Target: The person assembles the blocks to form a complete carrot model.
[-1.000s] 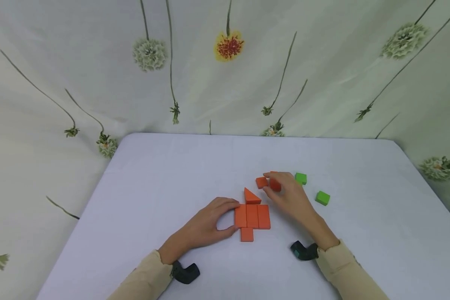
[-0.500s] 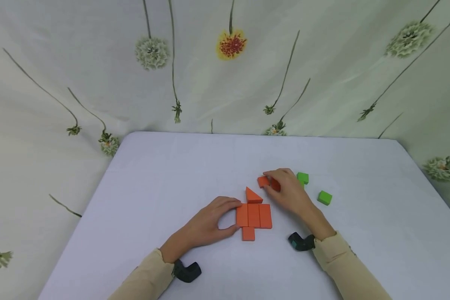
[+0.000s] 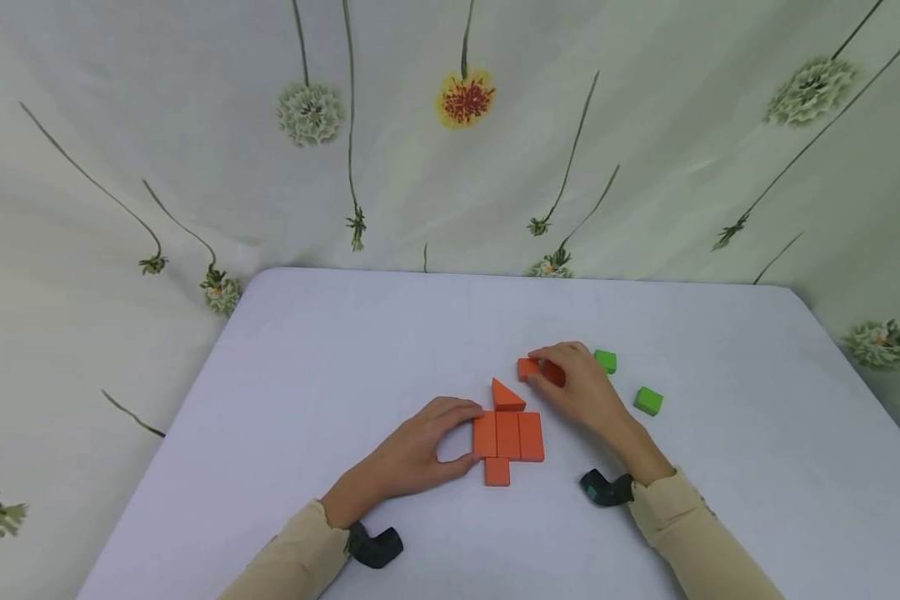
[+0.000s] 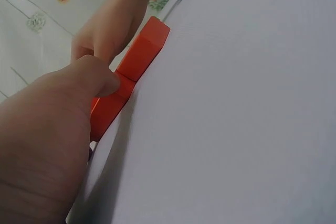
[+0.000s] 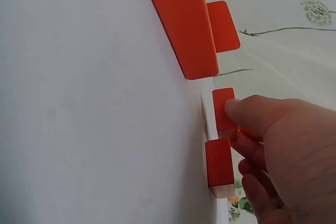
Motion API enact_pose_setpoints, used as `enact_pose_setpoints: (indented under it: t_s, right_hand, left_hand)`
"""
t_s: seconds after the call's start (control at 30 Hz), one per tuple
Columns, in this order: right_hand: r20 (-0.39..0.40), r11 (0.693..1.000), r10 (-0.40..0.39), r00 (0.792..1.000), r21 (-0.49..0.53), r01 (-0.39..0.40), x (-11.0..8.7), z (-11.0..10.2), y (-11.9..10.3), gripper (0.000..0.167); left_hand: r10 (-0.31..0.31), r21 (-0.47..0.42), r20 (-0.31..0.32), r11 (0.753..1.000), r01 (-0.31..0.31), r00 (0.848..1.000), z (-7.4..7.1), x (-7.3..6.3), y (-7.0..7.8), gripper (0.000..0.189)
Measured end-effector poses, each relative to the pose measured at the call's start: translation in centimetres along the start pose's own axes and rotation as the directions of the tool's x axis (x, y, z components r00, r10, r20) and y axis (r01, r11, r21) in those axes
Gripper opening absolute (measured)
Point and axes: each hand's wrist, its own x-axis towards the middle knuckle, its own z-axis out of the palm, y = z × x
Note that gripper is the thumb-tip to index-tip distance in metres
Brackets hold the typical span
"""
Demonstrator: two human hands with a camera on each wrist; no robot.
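Note:
Three long orange blocks (image 3: pixel 507 435) lie side by side on the table. A small orange square block (image 3: pixel 497 472) adjoins their near edge, and an orange triangular block (image 3: pixel 507 396) stands at their far edge. My left hand (image 3: pixel 423 446) holds the leftmost long block by its ends, fingertips at the far corner and thumb at the near one; in the left wrist view the thumb (image 4: pixel 102 80) rests against the orange. Farther back, my right hand (image 3: pixel 581 387) pinches a small orange block (image 3: pixel 527 369). Another orange block (image 3: pixel 554 374) shows partly beneath that hand.
Two green blocks lie to the right of my right hand, one (image 3: pixel 606 360) just behind it and one (image 3: pixel 649 401) farther right. The white table (image 3: pixel 345 333) ends at a flower-printed cloth (image 3: pixel 390 167). Each wrist wears a black camera (image 3: pixel 375 546).
The small orange block at my right fingertips has turned to lie squarer, and my right fingers have closed in on it. My left hand stays on the long block.

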Motion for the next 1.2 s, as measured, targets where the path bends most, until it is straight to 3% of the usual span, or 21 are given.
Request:
enact_pose_setpoints:
  t_s: [0.2, 0.47, 0.87, 1.2]
  right_hand:
    - [-0.012, 1.000, 0.006, 1.000, -0.002, -0.006, -0.6, -0.2, 0.1, 0.038]
    - [-0.061, 0.997, -0.012, 0.998, 0.080, 0.017, -1.5, -0.5, 0.3, 0.040]
    - [-0.020, 0.992, -0.025, 0.999, 0.125, 0.027, -3.4, -1.3, -0.3, 0.038]
    - [-0.008, 0.990, -0.061, 0.998, 0.126, 0.062, -4.7, -1.5, -0.7, 0.036]
  left_hand:
    - [0.012, -0.001, -0.012, 1.000, -0.012, 1.000, 0.0, -0.1, 0.0, 0.059]
    - [0.023, 0.004, -0.025, 1.000, -0.023, 0.999, 0.1, -0.2, -0.1, 0.060]
    - [0.038, 0.018, -0.034, 0.999, -0.037, 0.999, 0.2, -0.1, -0.1, 0.060]
    - [0.003, 0.004, -0.012, 1.000, -0.003, 1.000, 0.1, -0.1, -0.1, 0.059]
